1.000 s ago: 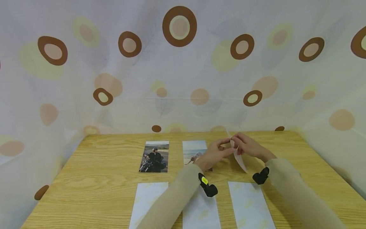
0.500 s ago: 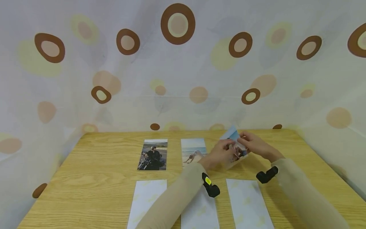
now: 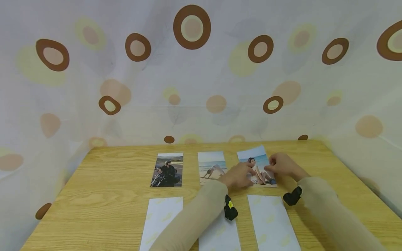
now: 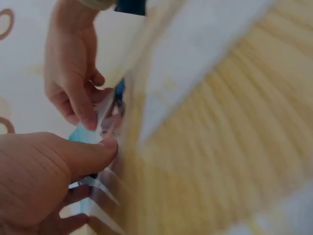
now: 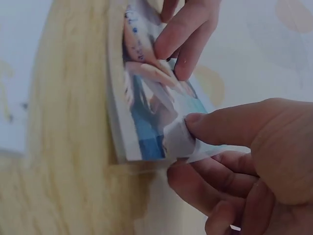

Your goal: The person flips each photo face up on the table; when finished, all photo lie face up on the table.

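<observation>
In the head view a beach photo of a seated person in swimwear (image 3: 260, 160) lies at the right of the back row, its right side slightly raised. My left hand (image 3: 239, 175) reaches over its left part, fingers and thumb spread, fingertips on the picture. With thumb and fingers, my right hand (image 3: 284, 165) pinches the photo's right edge. The right wrist view shows the right thumb (image 5: 205, 122) on the photo's face (image 5: 146, 107), the other fingers beneath, and clear film past the edge. In the left wrist view the left thumb (image 4: 100, 154) lies over the glossy sheet (image 4: 108, 115).
Left of it on the wooden table (image 3: 103, 195) lie a beach photo of a bending person (image 3: 211, 164) and a motorcyclist photo (image 3: 168, 170). Closer in are three white sheets, a left one (image 3: 161, 216), a middle one (image 3: 220, 233) and a right one (image 3: 271, 219). Patterned cloth (image 3: 188, 76) encloses the table.
The third photo, first seen edge-on and upright between both hands, has turned face up and come down toward the table. My left fingers have spread over it; the right hand has lowered with its edge.
</observation>
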Demonstrator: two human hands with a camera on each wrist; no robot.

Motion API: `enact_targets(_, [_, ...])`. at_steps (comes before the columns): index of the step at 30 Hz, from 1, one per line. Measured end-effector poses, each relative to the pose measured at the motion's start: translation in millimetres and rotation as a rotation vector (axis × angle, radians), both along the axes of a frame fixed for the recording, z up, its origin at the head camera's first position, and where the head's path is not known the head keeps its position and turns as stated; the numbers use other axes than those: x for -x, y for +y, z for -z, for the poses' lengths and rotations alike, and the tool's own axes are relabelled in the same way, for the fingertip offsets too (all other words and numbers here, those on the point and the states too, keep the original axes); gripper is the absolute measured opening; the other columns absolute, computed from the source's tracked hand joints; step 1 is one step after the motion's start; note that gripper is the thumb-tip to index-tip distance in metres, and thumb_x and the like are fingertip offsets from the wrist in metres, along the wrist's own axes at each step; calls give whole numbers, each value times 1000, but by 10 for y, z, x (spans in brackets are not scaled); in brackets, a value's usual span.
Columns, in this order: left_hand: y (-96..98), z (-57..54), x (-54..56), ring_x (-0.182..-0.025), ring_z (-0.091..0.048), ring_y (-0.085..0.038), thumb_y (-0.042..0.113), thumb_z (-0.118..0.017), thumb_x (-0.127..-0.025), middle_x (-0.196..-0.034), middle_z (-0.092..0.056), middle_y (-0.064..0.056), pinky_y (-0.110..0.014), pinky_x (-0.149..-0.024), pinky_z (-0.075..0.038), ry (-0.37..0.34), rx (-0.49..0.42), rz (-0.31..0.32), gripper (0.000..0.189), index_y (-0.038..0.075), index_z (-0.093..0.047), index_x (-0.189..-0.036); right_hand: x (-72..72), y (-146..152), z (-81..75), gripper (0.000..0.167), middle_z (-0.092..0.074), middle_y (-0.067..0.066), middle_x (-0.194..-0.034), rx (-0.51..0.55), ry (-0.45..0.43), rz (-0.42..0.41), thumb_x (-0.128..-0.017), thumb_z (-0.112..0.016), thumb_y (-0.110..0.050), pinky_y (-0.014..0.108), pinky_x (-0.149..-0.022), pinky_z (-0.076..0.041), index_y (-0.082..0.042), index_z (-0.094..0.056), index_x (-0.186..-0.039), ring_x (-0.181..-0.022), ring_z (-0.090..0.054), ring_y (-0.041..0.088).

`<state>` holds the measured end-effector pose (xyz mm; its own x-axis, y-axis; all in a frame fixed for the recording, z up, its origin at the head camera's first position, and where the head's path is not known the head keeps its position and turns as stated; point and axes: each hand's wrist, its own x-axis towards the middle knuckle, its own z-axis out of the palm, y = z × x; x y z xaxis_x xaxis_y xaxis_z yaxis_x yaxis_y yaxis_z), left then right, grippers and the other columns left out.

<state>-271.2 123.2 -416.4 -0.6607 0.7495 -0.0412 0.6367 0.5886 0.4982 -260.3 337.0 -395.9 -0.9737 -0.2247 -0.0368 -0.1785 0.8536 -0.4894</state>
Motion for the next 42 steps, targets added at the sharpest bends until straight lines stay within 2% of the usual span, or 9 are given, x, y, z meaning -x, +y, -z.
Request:
enact_targets(5, [-30, 84, 32, -139, -39, -14, 22, -67, -91, -149, -45, 1, -22, -110, -33, 74, 3, 30, 35, 13, -65, -126, 6, -15, 74, 24, -55, 6, -70, -42, -1, 35, -86, -69, -19, 29, -54, -39, 1, -58, -82, -60, -48, 15])
enact_targets(11, [-72, 95, 55, -137, -42, -13, 22, -66, -93, -146, -47, 0, -20, -110, -33, 108, 11, 58, 36, 12, -64, -127, 0, -74, 84, 36, -60, 21, -88, -53, -15, 75, -84, -71, -18, 38, -66, -51, 9, -51, -97, -76, -59, 27])
enact_targets(15, [-60, 77, -19, -139, -39, -13, 25, -57, -97, -150, -43, 1, -24, -112, -31, 197, 123, 65, 37, 16, -59, -133, -15, -141, 68, 37, -55, 18, -81, -56, -27, 76, -85, -69, -13, 36, -62, -46, 8, -43, -99, -69, -54, 25])
enact_targets(19, [-60, 76, -121, -145, -27, -16, 31, -42, -104, -157, -29, -1, -34, -118, -23, 219, 198, 50, 44, 17, -42, -146, -16, -199, 98, 30, -51, 13, -74, -73, -8, 45, -87, -64, -9, 33, -58, -41, 7, -41, -97, -63, -49, 21])
enact_targets(22, [-100, 59, -191, -147, -20, -16, 34, -35, -105, -160, -21, -1, -37, -120, -18, 204, 182, 39, 47, 18, -36, -149, -17, -235, 119, 18, -50, 11, -72, -81, 9, 23, -91, -54, -6, 32, -57, -40, 7, -42, -97, -60, -47, 19])
enact_targets(26, [-188, -27, -274, -146, -23, -14, 37, -41, -103, -159, -26, 1, -36, -120, -18, 218, 139, 73, 44, 20, -43, -144, -17, -273, 101, 12, -53, 13, -75, -88, 44, 7, -94, -41, -2, 33, -59, -41, 8, -46, -100, -60, -45, 18])
enact_targets(33, [-466, -188, -427, -141, -33, -16, 35, -53, -99, -153, -36, 0, -32, -115, -28, 203, 111, 127, 41, 19, -52, -136, -91, -544, 75, 10, -55, 7, -72, -51, 133, -51, -95, -46, -2, 28, -54, -41, 4, -54, -97, -56, -46, 13])
enact_targets(39, [-870, -179, -514, -140, -35, -19, 29, -57, -98, -150, -38, -5, -30, -112, -33, 197, 68, 150, 39, 13, -53, -133, -240, -904, -3, 4, -54, 1, -73, -139, 280, -153, -91, -57, -6, 23, -51, -38, -4, -56, -89, -58, -44, 9])
enact_targets(42, [-1073, -192, -547, -138, -38, -20, 26, -59, -96, -148, -41, -6, -33, -111, -35, 215, 70, 139, 37, 12, -54, -130, -306, -1072, -53, 5, -54, 1, -74, -153, 316, -212, -90, -61, -8, 22, -51, -38, -5, -57, -90, -58, -44, 7])
